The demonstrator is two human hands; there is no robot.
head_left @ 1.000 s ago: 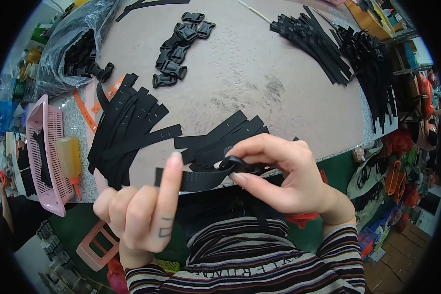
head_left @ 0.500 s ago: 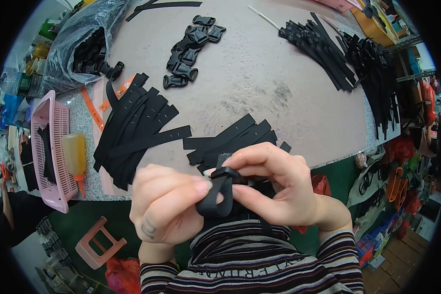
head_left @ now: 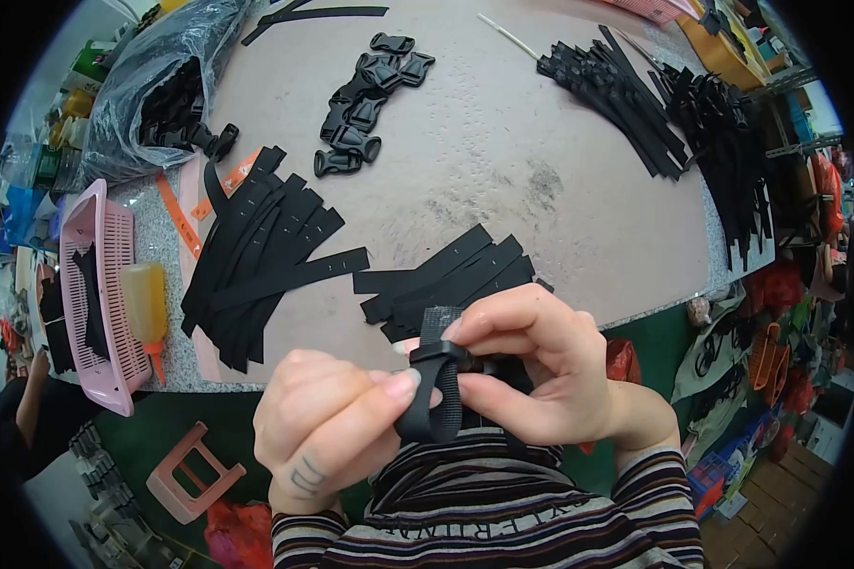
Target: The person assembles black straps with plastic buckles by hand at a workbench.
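Observation:
Close in front of my body, my left hand (head_left: 337,422) pinches a black webbing strap (head_left: 441,422) between thumb and fingers. The strap bends into a loop below a black plastic buckle (head_left: 436,353), and its short end stands up above it. My right hand (head_left: 546,370) grips the buckle from the right with thumb and forefinger; much of the buckle is hidden by the fingers. Just beyond both hands lies a fanned pile of black straps (head_left: 455,275) on the table. A larger strap pile (head_left: 261,256) is farther left.
Side-release buckles (head_left: 361,109) form a cluster on the table (head_left: 503,123). At left are a plastic bag of buckles (head_left: 152,104), a pink basket (head_left: 114,284) and a yellowish bottle (head_left: 144,299). More black straps (head_left: 626,104) lie at right. A pink stool (head_left: 192,474) stands below.
The short strap end now rises higher above the buckle, and the loop hangs slightly lower. My left hand has shifted a little down and to the right; both grips remain.

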